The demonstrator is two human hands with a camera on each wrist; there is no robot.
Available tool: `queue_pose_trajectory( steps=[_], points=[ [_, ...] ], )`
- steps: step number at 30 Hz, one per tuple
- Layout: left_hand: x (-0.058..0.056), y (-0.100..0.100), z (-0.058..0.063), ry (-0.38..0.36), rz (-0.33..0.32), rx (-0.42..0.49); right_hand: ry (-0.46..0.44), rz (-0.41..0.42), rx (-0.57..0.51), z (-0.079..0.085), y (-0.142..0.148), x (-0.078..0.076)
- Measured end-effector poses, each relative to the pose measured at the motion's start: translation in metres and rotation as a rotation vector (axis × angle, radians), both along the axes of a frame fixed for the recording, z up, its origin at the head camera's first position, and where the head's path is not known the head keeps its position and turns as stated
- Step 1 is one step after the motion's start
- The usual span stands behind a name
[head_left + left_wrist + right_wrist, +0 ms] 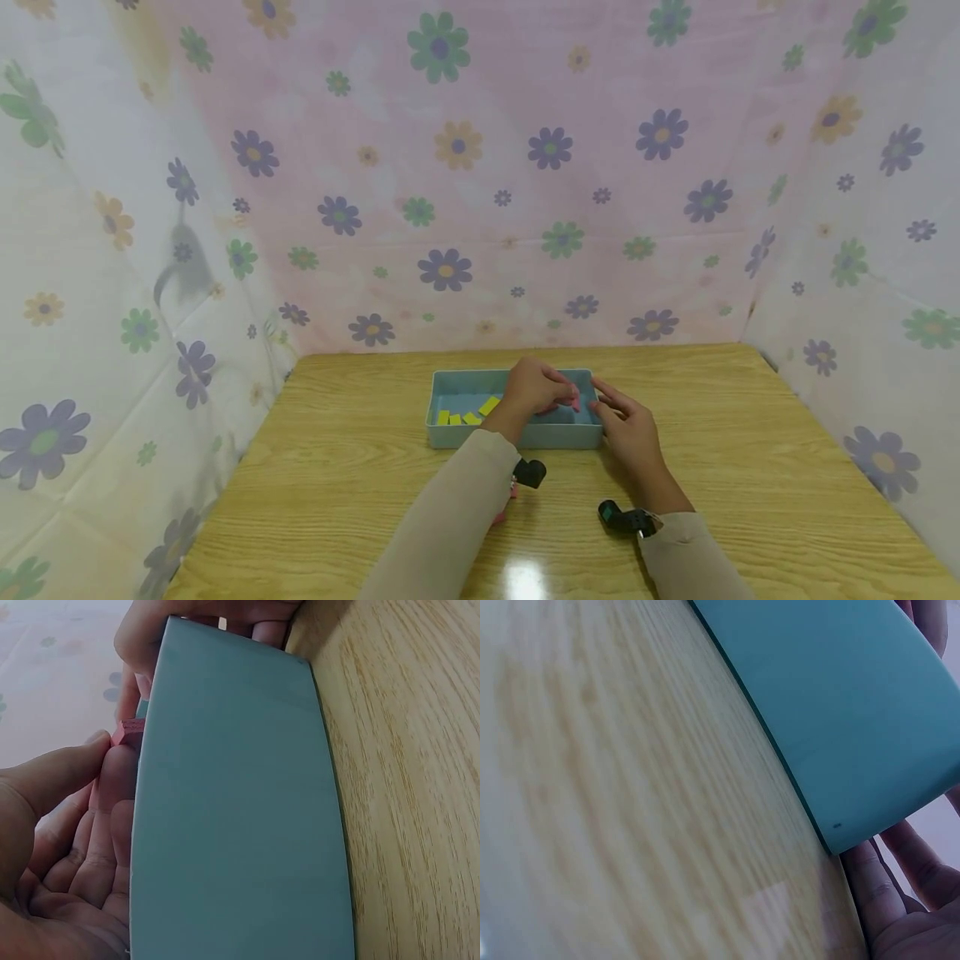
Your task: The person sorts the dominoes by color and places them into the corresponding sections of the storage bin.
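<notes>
My left hand (534, 387) reaches over the right half of a long blue-green plastic box (480, 437). Between thumb and fingertip it pinches a small pink block (129, 733), just inside the box's near wall. Another bit of pink lies low in the box beneath that hand, mostly hidden. Several yellow blocks (489, 406) lie in the left half. At the box's right end, my right hand (633, 429) holds the end wall, with fingers (874, 881) against its outside near the bottom corner.
The box stands on a wood-grain table (360, 467). Pink pieces (499, 517) lie nearer me, partly covered by the left sleeve (457, 508). Flower-patterned cloth (510, 225) hangs behind the table and along both sides.
</notes>
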State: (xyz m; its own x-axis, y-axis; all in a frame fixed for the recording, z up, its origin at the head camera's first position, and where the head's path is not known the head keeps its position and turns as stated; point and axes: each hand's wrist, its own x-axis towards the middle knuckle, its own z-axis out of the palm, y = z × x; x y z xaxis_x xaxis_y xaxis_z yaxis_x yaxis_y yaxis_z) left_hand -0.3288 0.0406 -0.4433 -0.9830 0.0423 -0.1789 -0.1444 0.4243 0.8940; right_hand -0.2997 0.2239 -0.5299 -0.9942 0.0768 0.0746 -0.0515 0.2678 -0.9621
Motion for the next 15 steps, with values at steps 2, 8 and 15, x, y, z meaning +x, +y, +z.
queue_pose_trajectory(
  steps=[2,8,15],
  points=[
    [-0.0004,-0.0003,-0.0003,-0.003,0.0,0.004,0.0,-0.001,-0.005,-0.0001,-0.0003,0.0003],
    [-0.0019,-0.0013,-0.0015,-0.015,-0.012,0.037,-0.009,-0.003,-0.001,0.002,-0.0016,0.0013],
    [0.0,-0.0044,-0.0017,-0.013,-0.023,0.062,-0.023,0.0,0.009,0.0035,-0.0012,0.0019]
  ],
)
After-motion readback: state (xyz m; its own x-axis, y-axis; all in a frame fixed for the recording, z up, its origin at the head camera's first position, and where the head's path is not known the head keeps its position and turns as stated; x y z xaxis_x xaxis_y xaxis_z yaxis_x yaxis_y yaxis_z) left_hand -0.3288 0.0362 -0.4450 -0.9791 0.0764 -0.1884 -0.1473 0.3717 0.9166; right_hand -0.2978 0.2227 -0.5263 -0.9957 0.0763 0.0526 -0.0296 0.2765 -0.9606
